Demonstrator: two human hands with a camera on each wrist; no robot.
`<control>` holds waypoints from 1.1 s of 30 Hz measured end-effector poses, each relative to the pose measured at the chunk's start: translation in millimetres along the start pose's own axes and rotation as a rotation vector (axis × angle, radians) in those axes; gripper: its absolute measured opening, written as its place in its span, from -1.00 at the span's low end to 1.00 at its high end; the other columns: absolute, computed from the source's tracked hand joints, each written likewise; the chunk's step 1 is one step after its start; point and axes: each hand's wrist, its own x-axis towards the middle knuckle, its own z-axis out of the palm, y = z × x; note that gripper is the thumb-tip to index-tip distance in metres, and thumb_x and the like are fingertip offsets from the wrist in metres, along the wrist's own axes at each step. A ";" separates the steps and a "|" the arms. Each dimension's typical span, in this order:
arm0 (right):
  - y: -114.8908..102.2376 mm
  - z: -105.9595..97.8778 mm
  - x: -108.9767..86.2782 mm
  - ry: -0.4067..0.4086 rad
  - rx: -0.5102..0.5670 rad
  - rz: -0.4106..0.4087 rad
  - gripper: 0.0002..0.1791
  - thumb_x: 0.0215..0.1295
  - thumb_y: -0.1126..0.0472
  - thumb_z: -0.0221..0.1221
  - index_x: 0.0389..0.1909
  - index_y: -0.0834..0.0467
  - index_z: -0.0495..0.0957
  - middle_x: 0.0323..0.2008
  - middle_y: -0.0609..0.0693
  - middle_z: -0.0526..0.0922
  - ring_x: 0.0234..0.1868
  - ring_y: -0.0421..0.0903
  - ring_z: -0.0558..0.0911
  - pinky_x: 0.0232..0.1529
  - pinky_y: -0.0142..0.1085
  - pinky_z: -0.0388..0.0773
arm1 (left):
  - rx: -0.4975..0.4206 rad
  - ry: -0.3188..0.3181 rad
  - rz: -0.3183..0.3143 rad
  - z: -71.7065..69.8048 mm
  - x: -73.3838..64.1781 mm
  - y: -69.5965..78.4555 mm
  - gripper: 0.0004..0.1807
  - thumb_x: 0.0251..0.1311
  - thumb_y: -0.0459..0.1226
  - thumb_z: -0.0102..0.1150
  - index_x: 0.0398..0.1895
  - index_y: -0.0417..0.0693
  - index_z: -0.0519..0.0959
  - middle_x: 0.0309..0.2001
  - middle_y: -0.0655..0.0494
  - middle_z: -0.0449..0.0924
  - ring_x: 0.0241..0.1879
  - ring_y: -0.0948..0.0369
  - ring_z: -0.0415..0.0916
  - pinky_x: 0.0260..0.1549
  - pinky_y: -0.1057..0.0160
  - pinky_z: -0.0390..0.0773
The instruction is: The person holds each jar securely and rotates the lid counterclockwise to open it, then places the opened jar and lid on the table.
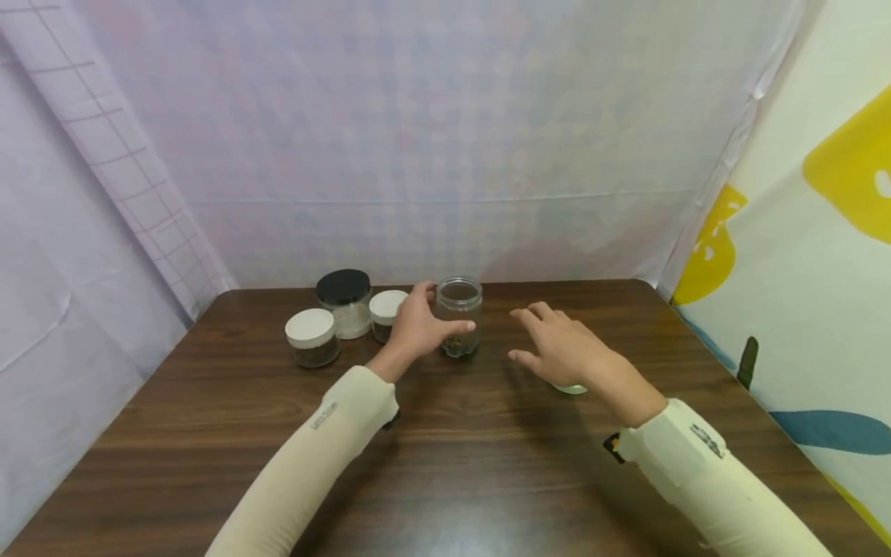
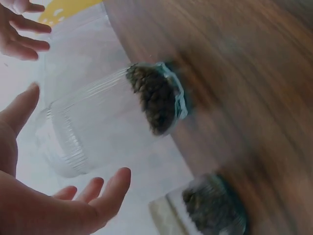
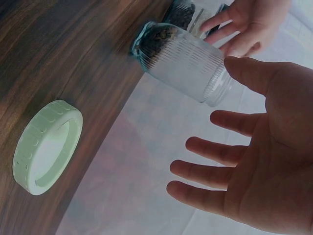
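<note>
A tall clear glass jar (image 1: 459,305), without a lid, stands upright toward the back of the table. Small dark brown granules (image 2: 154,100) cover its bottom. My left hand (image 1: 420,329) is at the jar's left side, thumb and fingers spread apart around it; the left wrist view shows a gap between fingertips and glass. To the right of the jar, my right hand (image 1: 567,348) hovers over the table with fingers extended and holds nothing. Below it lies a pale green screw lid (image 3: 30,147), hollow side up, partly hidden by the hand in the head view.
Left of the jar are two small white-lidded jars, one at the front (image 1: 311,329) and one partly behind my left hand (image 1: 387,304). A larger black-lidded jar (image 1: 344,288) with pale contents stands behind them. A curtain (image 1: 445,155) hangs along the table's back edge.
</note>
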 end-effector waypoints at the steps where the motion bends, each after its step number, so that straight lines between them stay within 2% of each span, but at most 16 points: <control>1: 0.3 0.4 0.1 -0.001 0.001 0.000 -0.22 0.46 -0.19 0.13 0.53 0.12 0.19 0.42 0.25 0.31 0.30 0.31 0.46 0.14 0.25 0.49 | 0.007 0.003 0.017 -2.1 -1.6 0.2 0.03 0.01 0.05 0.55 0.49 -0.06 0.22 0.36 -0.14 0.42 0.34 -0.09 0.39 0.25 -0.13 0.45; 5: 1.0 2.0 -0.2 -0.003 0.004 -0.004 -0.23 0.46 -0.20 0.12 0.52 0.11 0.20 0.42 0.26 0.31 0.33 0.32 0.43 0.19 0.29 0.42 | 0.072 0.033 0.101 -12.8 -9.5 3.8 -0.14 0.13 0.10 0.44 0.41 -0.05 0.33 0.30 -0.08 0.48 0.29 -0.05 0.44 0.23 -0.10 0.47; 9: 1.6 3.3 -0.7 -0.005 0.022 -0.013 -0.24 0.46 -0.18 0.13 0.52 0.11 0.21 0.44 0.27 0.29 0.37 0.34 0.38 0.23 0.32 0.36 | 0.147 0.106 0.181 -26.2 -14.3 6.7 -0.32 0.29 0.08 0.29 0.35 -0.07 0.41 0.26 -0.06 0.51 0.27 -0.04 0.45 0.29 -0.10 0.40; 11: 1.7 3.7 -0.6 -0.005 0.032 -0.017 -0.25 0.46 -0.17 0.13 0.52 0.11 0.21 0.45 0.28 0.28 0.37 0.35 0.37 0.25 0.34 0.34 | 0.165 0.155 0.187 -32.6 -13.9 5.1 -0.35 0.33 0.05 0.25 0.35 -0.09 0.41 0.28 -0.08 0.49 0.30 -0.07 0.40 0.32 -0.13 0.33; 13: 2.1 4.0 -0.3 -0.003 0.041 -0.018 -0.25 0.46 -0.16 0.14 0.52 0.11 0.22 0.45 0.28 0.27 0.38 0.35 0.36 0.25 0.34 0.32 | 0.168 0.191 0.134 -37.7 -13.3 1.6 -0.33 0.34 0.05 0.23 0.39 -0.06 0.36 0.33 -0.11 0.41 0.32 -0.11 0.31 0.31 -0.17 0.29; 16: 1.6 4.2 0.5 -0.004 0.043 -0.023 -0.26 0.46 -0.15 0.14 0.52 0.11 0.22 0.45 0.28 0.27 0.38 0.36 0.36 0.25 0.35 0.31 | 0.178 0.231 0.023 -42.2 -12.6 -7.8 -0.22 0.30 0.08 0.25 0.46 -0.06 0.25 0.38 -0.19 0.26 0.34 -0.16 0.18 0.27 -0.19 0.29; 18: 2.0 4.0 0.0 -0.004 0.045 -0.019 -0.25 0.46 -0.16 0.13 0.52 0.11 0.22 0.45 0.27 0.27 0.38 0.35 0.36 0.26 0.35 0.31 | 0.188 0.228 -0.052 -43.2 -12.6 -14.1 -0.11 0.26 0.11 0.27 0.51 -0.07 0.15 0.40 -0.24 0.18 0.35 -0.19 0.12 0.26 -0.20 0.29; 21: 1.2 3.2 -0.1 0.000 0.038 -0.026 -0.26 0.46 -0.16 0.14 0.51 0.11 0.23 0.44 0.27 0.29 0.37 0.35 0.37 0.24 0.35 0.32 | 0.219 0.200 -0.131 -43.5 -11.3 -25.4 0.00 0.23 0.14 0.29 0.55 -0.10 0.03 0.41 -0.32 0.12 0.39 -0.23 0.08 0.28 -0.22 0.27; 27: 1.7 2.8 0.4 -0.002 0.036 -0.020 -0.25 0.45 -0.17 0.14 0.51 0.11 0.24 0.43 0.26 0.30 0.37 0.34 0.38 0.24 0.33 0.34 | 0.278 0.146 -0.224 -42.5 -6.5 -44.5 0.13 0.14 0.17 0.36 0.54 -0.20 -0.04 0.38 -0.42 0.19 0.42 -0.32 0.10 0.31 -0.24 0.29; 33: 1.2 2.4 -0.4 -0.013 0.038 -0.021 -0.25 0.46 -0.16 0.14 0.51 0.11 0.23 0.44 0.25 0.29 0.37 0.34 0.37 0.24 0.34 0.33 | 0.215 0.097 -0.261 -40.6 -0.2 -54.5 0.15 0.11 0.11 0.42 0.50 -0.29 -0.04 0.33 -0.42 0.31 0.31 -0.30 0.33 0.25 -0.21 0.41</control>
